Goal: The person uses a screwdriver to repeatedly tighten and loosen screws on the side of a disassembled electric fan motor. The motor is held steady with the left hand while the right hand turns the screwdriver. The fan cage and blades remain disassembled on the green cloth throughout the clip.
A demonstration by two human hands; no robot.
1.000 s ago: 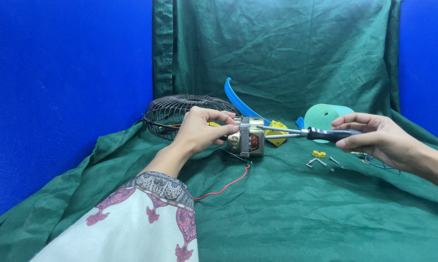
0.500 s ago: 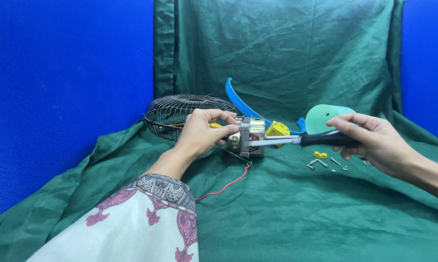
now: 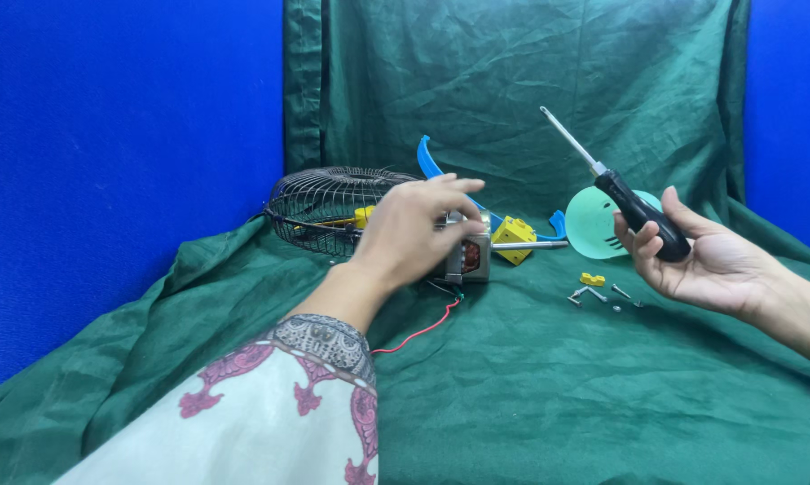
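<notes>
Two hands are seen: the small metal fan motor (image 3: 466, 256) is touched by the open left hand (image 3: 411, 232), while a black-handled screwdriver (image 3: 622, 194) is gripped, raised, in the right hand (image 3: 706, 256).

Between your hands the green cloth (image 3: 531, 386) lies open. A dark wire fan cage (image 3: 320, 208) blocks the left rear; small loose metal screws (image 3: 598, 295) lie right of centre.

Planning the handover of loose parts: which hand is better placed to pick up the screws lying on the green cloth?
Probably the left hand: its fingers are free above the motor. The right hand is nearer the screws but holds the screwdriver.
</notes>
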